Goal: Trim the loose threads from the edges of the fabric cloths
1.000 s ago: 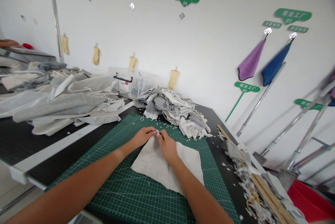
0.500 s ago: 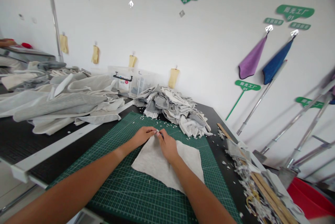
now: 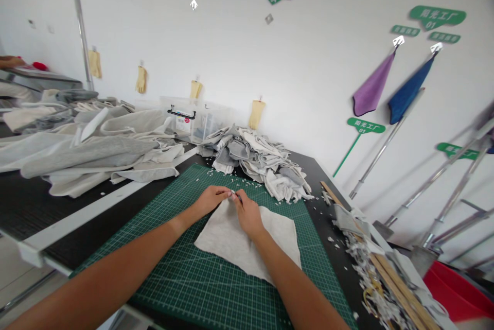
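Small object between left hand and right hand: mostly hidden, kind unclear. Red plastic tub: cut off at lower right.

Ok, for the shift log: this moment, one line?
pale fabric sheet: on green cutting mat; left hand: at its top corner; right hand: same corner

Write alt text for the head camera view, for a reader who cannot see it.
The left hand and right hand meet at their fingertips at the edge of a pale cloth sheet on a green cutting mat, beside a heap of grey and white rags.
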`<action>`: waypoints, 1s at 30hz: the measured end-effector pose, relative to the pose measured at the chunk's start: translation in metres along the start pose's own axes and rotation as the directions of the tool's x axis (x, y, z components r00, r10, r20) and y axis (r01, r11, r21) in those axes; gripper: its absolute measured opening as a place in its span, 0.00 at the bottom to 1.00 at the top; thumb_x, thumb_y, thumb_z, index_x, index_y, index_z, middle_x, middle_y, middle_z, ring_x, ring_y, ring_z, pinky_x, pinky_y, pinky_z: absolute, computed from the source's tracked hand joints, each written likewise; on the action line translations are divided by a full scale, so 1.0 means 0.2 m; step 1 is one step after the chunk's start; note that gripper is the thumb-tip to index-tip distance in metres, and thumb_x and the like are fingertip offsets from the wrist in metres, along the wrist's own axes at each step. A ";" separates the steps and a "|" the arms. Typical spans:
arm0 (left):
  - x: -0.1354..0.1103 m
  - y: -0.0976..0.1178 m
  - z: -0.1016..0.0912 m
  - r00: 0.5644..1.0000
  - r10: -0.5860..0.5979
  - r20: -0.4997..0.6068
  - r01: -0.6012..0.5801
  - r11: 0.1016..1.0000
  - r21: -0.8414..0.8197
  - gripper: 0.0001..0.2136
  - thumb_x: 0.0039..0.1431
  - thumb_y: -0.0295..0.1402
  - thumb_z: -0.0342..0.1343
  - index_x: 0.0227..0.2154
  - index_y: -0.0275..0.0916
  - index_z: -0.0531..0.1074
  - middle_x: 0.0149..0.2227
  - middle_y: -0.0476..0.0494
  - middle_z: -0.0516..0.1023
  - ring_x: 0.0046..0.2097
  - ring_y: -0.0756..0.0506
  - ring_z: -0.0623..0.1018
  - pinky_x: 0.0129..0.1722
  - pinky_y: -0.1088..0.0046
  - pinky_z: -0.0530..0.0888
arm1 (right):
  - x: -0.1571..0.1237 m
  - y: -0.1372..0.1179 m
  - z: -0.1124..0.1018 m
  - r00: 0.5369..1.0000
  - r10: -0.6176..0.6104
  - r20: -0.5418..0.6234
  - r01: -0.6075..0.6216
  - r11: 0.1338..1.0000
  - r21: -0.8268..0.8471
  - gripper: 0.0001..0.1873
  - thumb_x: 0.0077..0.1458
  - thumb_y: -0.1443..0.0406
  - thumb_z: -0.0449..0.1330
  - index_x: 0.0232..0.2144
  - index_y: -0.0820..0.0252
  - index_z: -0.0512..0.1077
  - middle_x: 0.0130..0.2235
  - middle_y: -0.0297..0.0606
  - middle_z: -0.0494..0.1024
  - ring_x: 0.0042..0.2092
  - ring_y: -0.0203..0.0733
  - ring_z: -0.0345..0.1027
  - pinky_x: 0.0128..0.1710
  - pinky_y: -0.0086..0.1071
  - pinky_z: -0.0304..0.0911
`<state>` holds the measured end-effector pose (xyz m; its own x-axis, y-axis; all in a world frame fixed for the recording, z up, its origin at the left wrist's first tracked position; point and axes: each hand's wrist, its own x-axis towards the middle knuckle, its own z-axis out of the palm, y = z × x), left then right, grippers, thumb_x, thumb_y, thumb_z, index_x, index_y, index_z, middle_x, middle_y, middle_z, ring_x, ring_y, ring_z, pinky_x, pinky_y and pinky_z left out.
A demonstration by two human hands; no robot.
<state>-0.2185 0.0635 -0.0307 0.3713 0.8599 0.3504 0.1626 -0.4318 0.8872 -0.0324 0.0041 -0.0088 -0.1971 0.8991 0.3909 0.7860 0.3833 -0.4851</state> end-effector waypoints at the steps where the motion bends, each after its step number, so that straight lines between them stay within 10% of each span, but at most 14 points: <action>1: 0.00 0.00 0.00 1.000 -0.003 0.001 0.003 1.000 -0.001 0.18 0.61 0.45 0.54 0.39 0.36 0.81 0.38 0.44 0.83 0.40 0.44 0.78 0.41 0.72 0.72 | 0.00 0.00 0.00 1.000 -0.001 -0.004 0.001 1.000 0.001 0.20 0.71 0.51 0.41 0.46 0.52 0.67 0.34 0.33 0.77 0.34 0.41 0.72 0.32 0.27 0.51; 15: -0.02 0.07 0.01 0.996 -0.009 -0.089 0.028 0.975 0.221 0.18 0.62 0.47 0.51 0.38 0.39 0.80 0.35 0.46 0.82 0.37 0.45 0.77 0.36 0.73 0.69 | 0.01 -0.03 -0.04 0.985 0.114 -0.128 -0.081 0.969 0.235 0.23 0.69 0.49 0.38 0.39 0.54 0.66 0.33 0.33 0.73 0.35 0.41 0.68 0.37 0.30 0.58; 30: -0.07 0.12 -0.15 0.947 -0.194 -0.257 0.320 0.663 0.677 0.08 0.61 0.31 0.51 0.41 0.42 0.74 0.41 0.40 0.81 0.43 0.40 0.78 0.43 0.68 0.68 | -0.01 0.14 -0.33 0.959 0.223 -0.176 -0.175 0.952 0.252 0.31 0.63 0.43 0.43 0.34 0.59 0.73 0.26 0.35 0.70 0.30 0.41 0.64 0.30 0.30 0.56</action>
<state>-0.2472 0.0500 -0.0060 0.0847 0.9679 0.2366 0.8456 -0.1955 0.4968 0.0292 -0.0013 0.0273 0.0899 0.9102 0.4044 0.6353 0.2603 -0.7271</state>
